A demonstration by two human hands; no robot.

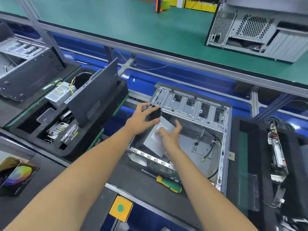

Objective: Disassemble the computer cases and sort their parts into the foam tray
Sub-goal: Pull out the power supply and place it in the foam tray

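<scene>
computer case (196,130) lies open on the belt between two foam trays, left hand (141,120) pinching its dark corner piece, right hand (168,136) resting spread fingers on the tilted power supply (155,140) inside.

Bright, even overhead light fills the scene. White glare streaks the glossy blue conveyor belt (175,80) behind the open silver metal computer case (191,130), whose inside is softly shadowed. Straight rails bow towards the edges, and the lower right corner is blurred.
</scene>
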